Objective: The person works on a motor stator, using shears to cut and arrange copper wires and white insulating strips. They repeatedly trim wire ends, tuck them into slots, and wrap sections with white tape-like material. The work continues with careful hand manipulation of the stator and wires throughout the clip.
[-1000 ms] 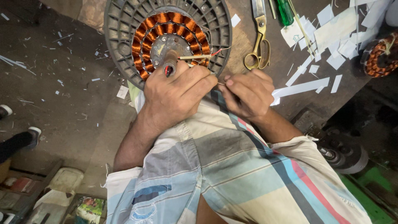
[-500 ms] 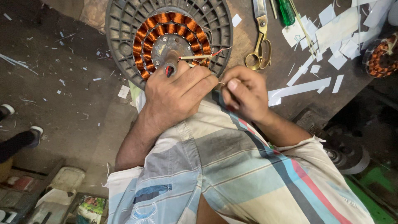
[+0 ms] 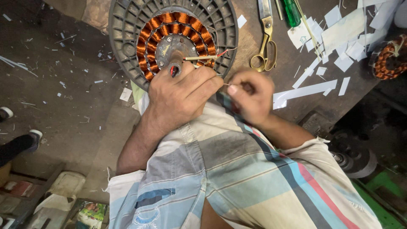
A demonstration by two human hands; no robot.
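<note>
Dark, grimy workshop floor, strewn with small white scraps, fills the left of the view, and a worn brown table (image 3: 254,46) carries the work at the top. On its near edge rests a round grey fan-motor housing (image 3: 127,29) with a ring of copper windings (image 3: 146,46) about a central shaft. Just right of it lie brass-handled scissors (image 3: 263,51), a green-handled screwdriver (image 3: 291,12) and a scatter of white insulation paper strips (image 3: 305,91); a second copper coil (image 3: 388,59) sits at the far right edge.

The left hand (image 3: 180,95) lies on the near rim of the windings, its fingers (image 3: 203,80) pressed together over the coils and the leads coming off them. The right hand (image 3: 250,99), just beside the housing and off its edge, is curled, thumb and forefinger seemingly pinching something thin, perhaps a fine wire; motion blur keeps me from telling for sure.

Done well, this step wants the left hand steadying the coil firmly while the right draws evenly, without kinking the copper or scraping its enamel.
</note>
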